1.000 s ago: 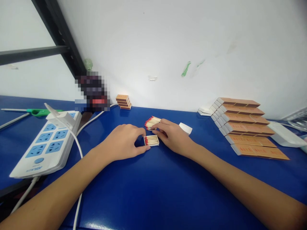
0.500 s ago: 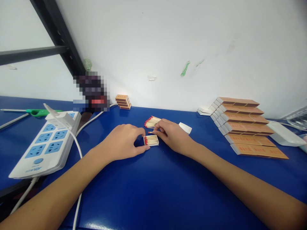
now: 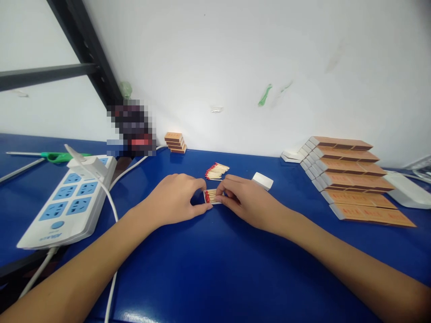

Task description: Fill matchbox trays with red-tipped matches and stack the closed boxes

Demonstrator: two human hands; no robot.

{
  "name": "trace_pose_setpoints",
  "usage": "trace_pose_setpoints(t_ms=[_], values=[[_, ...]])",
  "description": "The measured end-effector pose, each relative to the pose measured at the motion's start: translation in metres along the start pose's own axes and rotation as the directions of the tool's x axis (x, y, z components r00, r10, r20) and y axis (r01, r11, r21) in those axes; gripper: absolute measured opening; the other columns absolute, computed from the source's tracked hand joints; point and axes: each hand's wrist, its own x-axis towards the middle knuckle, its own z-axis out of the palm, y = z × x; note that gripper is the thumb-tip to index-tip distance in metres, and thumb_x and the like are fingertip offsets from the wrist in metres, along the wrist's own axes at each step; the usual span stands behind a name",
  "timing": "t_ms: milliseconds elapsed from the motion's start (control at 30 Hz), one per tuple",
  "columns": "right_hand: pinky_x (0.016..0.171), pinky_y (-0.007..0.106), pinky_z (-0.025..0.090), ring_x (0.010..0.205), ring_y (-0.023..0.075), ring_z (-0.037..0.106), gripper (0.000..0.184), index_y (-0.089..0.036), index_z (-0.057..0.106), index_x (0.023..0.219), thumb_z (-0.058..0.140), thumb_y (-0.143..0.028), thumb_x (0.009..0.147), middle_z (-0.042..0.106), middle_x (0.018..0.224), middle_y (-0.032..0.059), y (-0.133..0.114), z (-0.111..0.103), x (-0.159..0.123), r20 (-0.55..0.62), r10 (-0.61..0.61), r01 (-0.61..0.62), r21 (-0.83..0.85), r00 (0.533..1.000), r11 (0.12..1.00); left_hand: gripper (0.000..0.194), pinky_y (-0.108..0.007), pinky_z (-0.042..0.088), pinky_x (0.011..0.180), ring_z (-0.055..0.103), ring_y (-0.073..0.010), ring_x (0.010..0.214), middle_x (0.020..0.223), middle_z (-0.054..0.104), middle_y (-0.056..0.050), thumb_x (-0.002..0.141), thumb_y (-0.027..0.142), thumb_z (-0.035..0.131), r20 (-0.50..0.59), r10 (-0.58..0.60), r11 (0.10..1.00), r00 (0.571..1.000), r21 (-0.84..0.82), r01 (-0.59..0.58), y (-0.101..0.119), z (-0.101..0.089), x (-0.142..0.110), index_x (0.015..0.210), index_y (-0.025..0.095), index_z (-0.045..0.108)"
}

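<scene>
My left hand (image 3: 180,196) grips the left end of a small white matchbox tray (image 3: 204,192) between thumb and forefinger. Red-headed matches (image 3: 210,196) lie side by side inside it, heads to the left. Over the tray's right end, my right hand (image 3: 247,197) has its thumb and fingertips pinched on a match among the others; the fingertips hide most of it. Just beyond the tray, a loose pile of matches (image 3: 217,171) rests on the table. Behind my right hand sits a white box piece (image 3: 262,180).
Matchboxes (image 3: 360,175) are stacked in steps at the right, and a smaller stack of matchboxes (image 3: 175,142) stands by the wall. A white power strip (image 3: 67,202) with its cable (image 3: 112,206) occupies the left. White trays (image 3: 291,156) lie at the back of the blue table (image 3: 202,269).
My right hand has brought a match from beside the pile down into the tray. My left hand keeps its hold on the tray. The view has shifted slightly.
</scene>
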Motion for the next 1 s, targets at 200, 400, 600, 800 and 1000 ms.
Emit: trace_pose_setpoints(t_ms=[200, 400, 600, 800, 1000], values=[[0.066, 0.028, 0.039, 0.072, 0.0144, 0.053, 0.011, -0.021, 0.069, 0.093, 0.064, -0.024, 0.102, 0.059, 0.082, 0.0002, 0.005, -0.004, 0.002, -0.047, -0.011, 0.013, 0.046, 0.999, 0.999, 0.029, -0.032, 0.033, 0.060, 0.061, -0.0190, 0.066, 0.075, 0.068, -0.001, 0.093, 0.049, 0.071, -0.003, 0.002, 1.000, 1.000, -0.006, -0.002, 0.000, -0.001, 0.000, 0.098, 0.020, 0.073], [0.067, 0.029, 0.044, 0.074, 0.0148, 0.058, 0.015, -0.022, 0.072, 0.112, 0.061, -0.021, 0.102, 0.062, 0.096, 0.0037, 0.029, 0.005, 0.006, -0.171, 0.055, -0.054, 0.011, 0.984, 0.998, 0.028, -0.032, 0.034, 0.060, 0.063, -0.0192, 0.066, 0.075, 0.069, -0.001, 0.093, 0.049, 0.071, 0.002, 0.011, 0.999, 1.000, -0.030, -0.011, 0.001, 0.000, 0.000, 0.099, 0.021, 0.074], [0.071, 0.031, 0.048, 0.077, 0.0155, 0.059, 0.018, -0.023, 0.072, 0.116, 0.061, -0.023, 0.102, 0.061, 0.104, 0.0050, 0.037, 0.014, 0.010, -0.183, 0.065, -0.071, -0.023, 0.981, 0.997, 0.029, -0.032, 0.034, 0.060, 0.063, -0.0198, 0.068, 0.077, 0.070, -0.002, 0.094, 0.050, 0.070, 0.010, 0.017, 0.999, 1.000, -0.027, -0.017, 0.002, 0.001, 0.000, 0.098, 0.021, 0.074], [0.071, 0.031, 0.046, 0.075, 0.0155, 0.057, 0.019, -0.023, 0.072, 0.117, 0.059, -0.023, 0.104, 0.060, 0.102, 0.0045, 0.035, 0.016, 0.012, -0.187, 0.050, -0.060, -0.051, 0.981, 0.997, 0.029, -0.032, 0.035, 0.060, 0.063, -0.0199, 0.068, 0.079, 0.071, -0.003, 0.094, 0.049, 0.070, 0.018, 0.011, 1.000, 1.000, -0.026, -0.010, 0.003, -0.002, -0.001, 0.097, 0.020, 0.074], [0.069, 0.030, 0.044, 0.073, 0.0144, 0.055, 0.009, -0.021, 0.070, 0.100, 0.061, -0.022, 0.102, 0.058, 0.095, 0.0025, 0.037, 0.016, 0.014, -0.196, 0.061, -0.066, -0.021, 0.979, 0.998, 0.028, -0.032, 0.035, 0.061, 0.063, -0.0203, 0.068, 0.078, 0.071, -0.003, 0.093, 0.049, 0.071, 0.014, 0.016, 1.000, 1.000, -0.027, -0.015, 0.002, -0.002, -0.001, 0.098, 0.021, 0.074]])
